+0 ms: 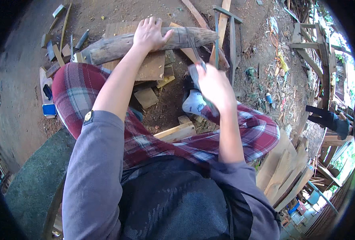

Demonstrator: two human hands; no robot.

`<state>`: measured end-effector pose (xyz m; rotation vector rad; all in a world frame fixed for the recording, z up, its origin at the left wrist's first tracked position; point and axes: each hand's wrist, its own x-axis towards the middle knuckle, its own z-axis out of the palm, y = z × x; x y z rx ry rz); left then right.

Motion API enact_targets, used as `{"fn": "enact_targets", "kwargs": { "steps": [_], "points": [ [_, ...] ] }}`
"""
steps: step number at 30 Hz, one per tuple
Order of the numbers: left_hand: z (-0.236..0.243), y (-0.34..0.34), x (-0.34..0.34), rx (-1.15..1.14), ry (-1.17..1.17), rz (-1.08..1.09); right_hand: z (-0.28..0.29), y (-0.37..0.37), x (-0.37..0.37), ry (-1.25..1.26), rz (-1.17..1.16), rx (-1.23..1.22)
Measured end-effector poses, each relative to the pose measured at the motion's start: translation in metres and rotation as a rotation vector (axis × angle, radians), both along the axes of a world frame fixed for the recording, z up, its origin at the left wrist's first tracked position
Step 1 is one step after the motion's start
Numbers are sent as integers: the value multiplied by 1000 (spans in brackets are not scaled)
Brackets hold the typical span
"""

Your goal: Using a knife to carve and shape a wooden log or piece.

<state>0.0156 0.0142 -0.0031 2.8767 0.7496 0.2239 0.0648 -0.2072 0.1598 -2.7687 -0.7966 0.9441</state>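
A weathered grey log [117,49] lies crosswise on wooden boards ahead of me, tapering at its right end. My left hand [149,34] presses flat on top of it, fingers spread. My right hand [215,86], slightly blurred, is closed round the handle of what looks like a handsaw. The narrow dark saw blade [194,50] reaches up and across the log near its right part. Dark lines show on the wood beside the blade. Most of the handle is hidden by my fingers.
A frame saw [232,40] stands just right of the log's tip. Wood offcuts [146,97] lie beneath the log; tools and scraps [81,39] lie to the left. Boards [285,172] are stacked at right, near a wooden frame [325,60]. Another person [333,122] is at far right.
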Motion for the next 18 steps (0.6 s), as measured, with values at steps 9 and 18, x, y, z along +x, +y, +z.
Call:
{"fn": "enact_targets", "kwargs": {
  "steps": [9,18],
  "points": [
    [8,-3,9,-44,91,-28,-72,43,37,-21,-53,130],
    [5,2,-4,-62,89,7,-1,-5,-18,2,-77,14]
  ]
}}
